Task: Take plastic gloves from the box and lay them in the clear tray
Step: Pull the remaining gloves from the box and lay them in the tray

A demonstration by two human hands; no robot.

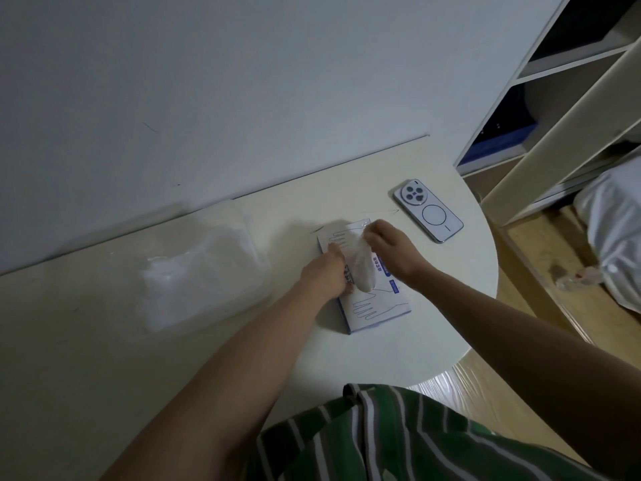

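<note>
Both hands are working over the box [367, 307]: our right hand [388, 244] fingers are pinching a glove [364, 269] lengthwise while the left hand [327, 276] is pressing down; the tray [208, 265] is lying leftward.

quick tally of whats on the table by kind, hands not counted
glove box: 1
clear tray with gloves in it: 1
phone: 1
glove being pulled from the box: 1
total: 4
</note>
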